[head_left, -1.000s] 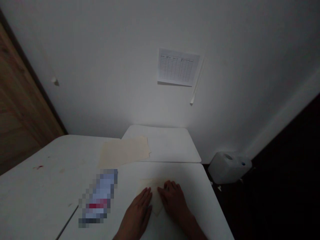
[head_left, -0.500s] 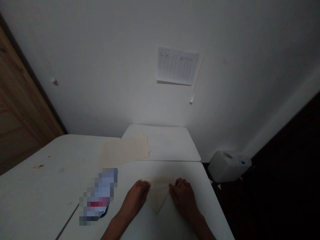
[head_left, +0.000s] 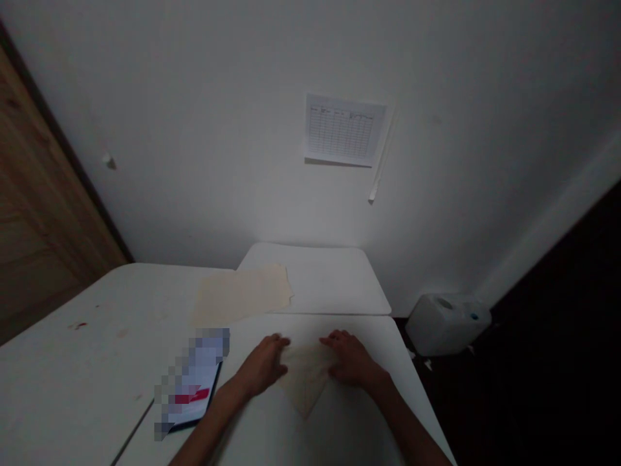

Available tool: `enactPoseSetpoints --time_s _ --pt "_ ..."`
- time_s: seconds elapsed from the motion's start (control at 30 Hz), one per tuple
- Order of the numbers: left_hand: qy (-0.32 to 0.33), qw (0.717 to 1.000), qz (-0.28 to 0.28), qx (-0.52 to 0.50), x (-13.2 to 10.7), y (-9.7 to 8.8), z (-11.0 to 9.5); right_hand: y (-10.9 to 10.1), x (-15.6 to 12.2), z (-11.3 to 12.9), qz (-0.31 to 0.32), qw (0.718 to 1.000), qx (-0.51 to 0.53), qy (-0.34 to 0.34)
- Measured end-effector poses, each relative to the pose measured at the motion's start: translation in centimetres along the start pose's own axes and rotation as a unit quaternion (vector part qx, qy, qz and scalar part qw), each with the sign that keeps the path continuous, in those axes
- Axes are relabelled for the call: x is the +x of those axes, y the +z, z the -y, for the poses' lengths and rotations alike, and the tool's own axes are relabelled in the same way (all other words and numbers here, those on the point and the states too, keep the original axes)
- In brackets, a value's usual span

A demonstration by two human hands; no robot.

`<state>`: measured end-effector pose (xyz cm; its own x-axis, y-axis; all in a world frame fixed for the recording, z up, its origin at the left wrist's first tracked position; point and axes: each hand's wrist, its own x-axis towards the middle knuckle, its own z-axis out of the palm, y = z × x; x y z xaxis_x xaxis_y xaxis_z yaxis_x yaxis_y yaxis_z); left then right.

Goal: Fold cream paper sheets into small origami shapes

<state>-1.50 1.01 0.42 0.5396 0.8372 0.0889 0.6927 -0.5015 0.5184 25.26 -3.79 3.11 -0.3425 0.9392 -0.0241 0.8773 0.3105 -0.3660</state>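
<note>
A folded sheet of cream paper lies flat on the white table, its pointed end toward me and a crease running up from the tip. At its left edge rests my left hand, thumb and fingers apart. Across from it, my right hand touches the upper right part of the paper, fingers stretched out and thumb spread. Neither hand pinches the sheet. Both sets of fingertips lie near its far edge.
Flat cream sheets lie farther back on the left. A phone, partly pixelated, is left of my left forearm. A printed table sheet hangs on the wall. A white plastic jug stands beyond the table's right edge.
Both hands have shifted a little away from me, to the paper's far corners. Their fingers have gone from pinching its sides to spread apart.
</note>
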Motion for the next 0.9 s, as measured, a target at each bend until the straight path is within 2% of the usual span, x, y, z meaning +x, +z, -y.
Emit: enactPoseSetpoints --time_s 0.2,0.43,0.63,0.77,0.83,0.9 --pt "-0.009 1.0 0.021 -0.01 0.0 0.2 0.1 -0.1 0.9 -0.3 0.02 1.0 0.01 0.01" --pt "0.029 0.999 -0.007 -0.029 -1.3 0.3 -0.8 0.0 0.1 -0.5 0.015 0.999 0.038 0.006" --pt "0.029 0.999 -0.018 -0.036 -2.1 0.1 -1.4 0.3 -0.7 -0.2 -0.035 0.997 0.065 0.021" --pt "0.085 0.993 -0.07 -0.044 -1.8 -1.4 -2.0 -0.2 -1.0 0.2 -0.069 0.994 0.085 0.026" --pt "0.11 0.988 -0.106 -0.032 -1.5 -2.4 -2.6 -0.8 -1.2 0.5 -0.109 0.989 0.102 0.022" --pt "0.126 0.985 -0.118 -0.02 -1.3 -3.3 -3.3 -1.5 -1.3 0.8 -0.157 0.979 0.129 0.001"
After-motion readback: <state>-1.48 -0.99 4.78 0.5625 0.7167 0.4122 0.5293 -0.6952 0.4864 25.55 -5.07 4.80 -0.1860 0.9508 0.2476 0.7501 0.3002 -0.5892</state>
